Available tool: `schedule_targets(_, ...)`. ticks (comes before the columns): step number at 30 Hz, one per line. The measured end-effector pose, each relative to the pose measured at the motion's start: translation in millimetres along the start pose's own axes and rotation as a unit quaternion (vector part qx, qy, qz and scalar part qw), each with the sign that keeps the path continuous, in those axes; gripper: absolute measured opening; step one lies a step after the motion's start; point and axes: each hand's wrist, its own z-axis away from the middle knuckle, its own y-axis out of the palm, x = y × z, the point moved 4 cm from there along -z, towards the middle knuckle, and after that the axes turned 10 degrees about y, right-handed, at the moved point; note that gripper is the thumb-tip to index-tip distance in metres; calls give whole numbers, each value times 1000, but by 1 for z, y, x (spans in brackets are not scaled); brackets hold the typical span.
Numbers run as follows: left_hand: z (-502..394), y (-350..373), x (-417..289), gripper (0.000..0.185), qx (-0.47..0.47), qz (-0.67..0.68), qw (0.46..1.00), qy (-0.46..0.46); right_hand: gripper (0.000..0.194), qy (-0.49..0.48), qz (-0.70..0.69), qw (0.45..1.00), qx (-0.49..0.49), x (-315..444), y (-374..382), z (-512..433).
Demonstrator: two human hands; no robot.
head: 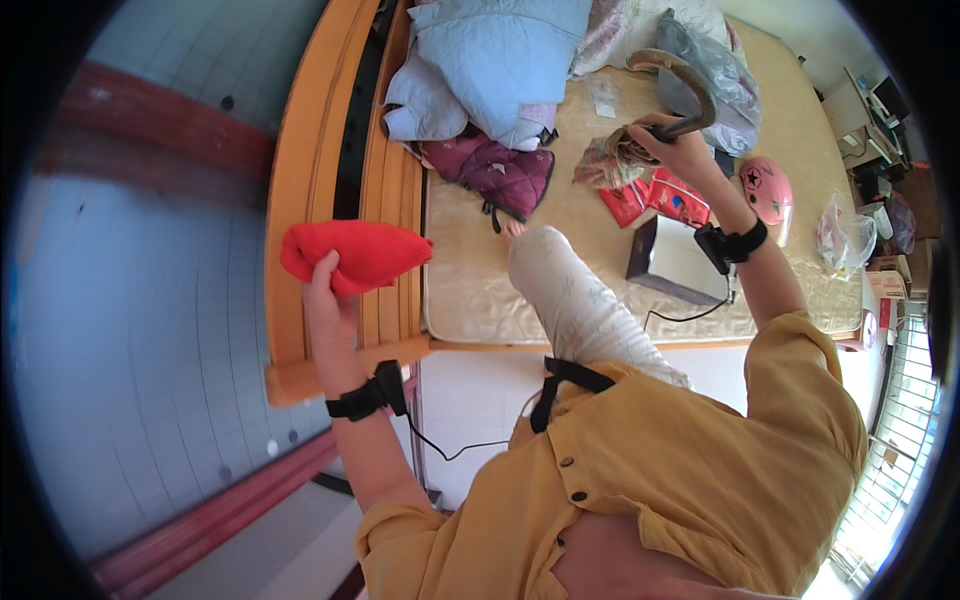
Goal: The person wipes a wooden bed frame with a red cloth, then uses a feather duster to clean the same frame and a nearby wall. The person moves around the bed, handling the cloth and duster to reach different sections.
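My left hand (327,300) grips a folded red cloth (360,255) over the wooden headboard at the left side of the bed. My right hand (671,146) is closed around the shaft of an umbrella with a curved handle (701,90), above the mattress. The umbrella's bunched patterned fabric (607,161) hangs below that hand, over red packets (675,199). A box with a white top (682,262) lies on the mattress, nearer to me than the packets. Each of my wrists wears a black strap with a small device and a cable.
One of my knees rests on the mattress (480,300). Light blue bedding (502,60) and a purple quilted item (502,172) are piled near the wooden headboard (307,187). A pink helmet (766,187), a grey plastic bag (720,90) and a clear bag (844,236) lie to the right.
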Motion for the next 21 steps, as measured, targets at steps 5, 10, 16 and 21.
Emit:
schedule_targets(5,-228,39,-19,30,92,-342,924,141,20,42,-66,995,67,-11,5,-107)
schedule_targets(10,-401,61,-28,34,119,-544,780,287,16,206,-72,966,138,-1,20,-193)
schedule_targets(16,-420,35,18,56,98,-551,823,98,16,111,47,990,69,34,23,-229)
schedule_targets(21,-415,34,23,61,81,-658,748,30,30,158,76,982,70,32,28,-237)
